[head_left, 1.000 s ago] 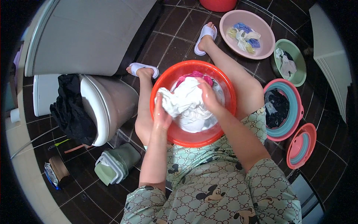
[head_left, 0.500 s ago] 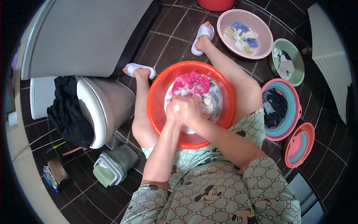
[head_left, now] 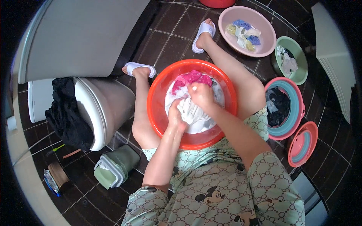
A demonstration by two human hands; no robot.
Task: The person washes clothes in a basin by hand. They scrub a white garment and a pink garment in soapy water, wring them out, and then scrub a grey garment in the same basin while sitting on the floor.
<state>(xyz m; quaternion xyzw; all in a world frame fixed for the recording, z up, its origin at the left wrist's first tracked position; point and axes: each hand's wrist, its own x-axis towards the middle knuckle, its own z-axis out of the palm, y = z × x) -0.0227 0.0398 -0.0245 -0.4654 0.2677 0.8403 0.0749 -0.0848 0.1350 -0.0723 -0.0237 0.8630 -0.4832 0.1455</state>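
- Currently I see 2 bare, wet hands over an orange-red basin (head_left: 152, 109), which sits in the near middle at the person's lap, between the knees.
- The right-hand grip (head_left: 203, 96) is closed into a loose fist on a gathered white cloth (head_left: 192, 112), its thumb uppermost.
- The left-hand grip (head_left: 177, 116) is curled against the left edge of that cloth and has hold of it; some of its fingertips are hidden from me.
- The white cloth lies inside the basin, bunched between the 2 grips, its folds running nearward into white suds (head_left: 171, 92).
- Just beyond the grips, a bright pink cloth (head_left: 193, 78) lies in the far part of the basin.
- To the right I count 4 more tubs on the dark tiled floor (head_left: 166, 47): a pale pink basin (head_left: 266, 47) farthest, then a green basin (head_left: 302, 75), a pink-and-blue basin (head_left: 298, 101) with dark fabric in it, and a smaller pink tub (head_left: 313, 137) nearest.
- On the left, black fabric (head_left: 69, 115) drapes over a white toilet (head_left: 113, 107); a green bin (head_left: 126, 160) stands nearer.
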